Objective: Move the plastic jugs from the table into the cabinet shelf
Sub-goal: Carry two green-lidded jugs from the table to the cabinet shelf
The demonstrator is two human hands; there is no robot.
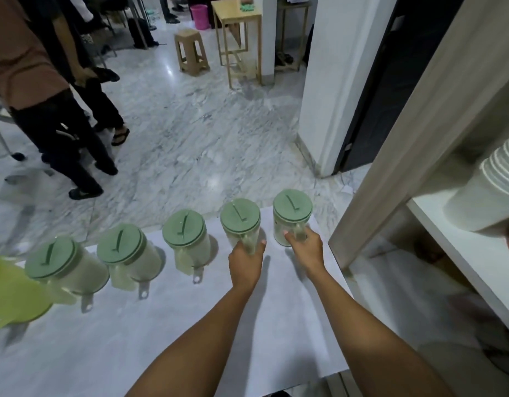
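Five clear plastic jugs with green lids stand in a row along the far edge of the white worktop (190,339), running from the lower left of the frame toward the centre right.

The fifth jug (292,216), at the right end of the row, stands upright near the worktop's right corner. The right hand (306,247) is wrapped around its handle on the near side, fingers closed on it. The fourth jug (241,222), just to its left, is also upright; the left hand (246,262) grips its handle in the same way. Both jugs appear to rest on the worktop; whether either base is lifted clear cannot be told.

The third jug (187,239), second jug (127,253) and first jug (61,265) stand untouched, handles toward the camera. A lime-green plastic item (9,293) lies partly cut off at the lower left edge; what it is cannot be told.

The cabinet (419,133) occupies the right of the frame. Its white shelf (459,253) carries a stack of white bowls (488,184) at the right edge. No jug is on the shelf.

Beyond the worktop lies a marble floor (204,138). Two standing persons (46,96) are at the upper left, and a tan stool (191,51) and a wooden table (237,27) at the upper centre.
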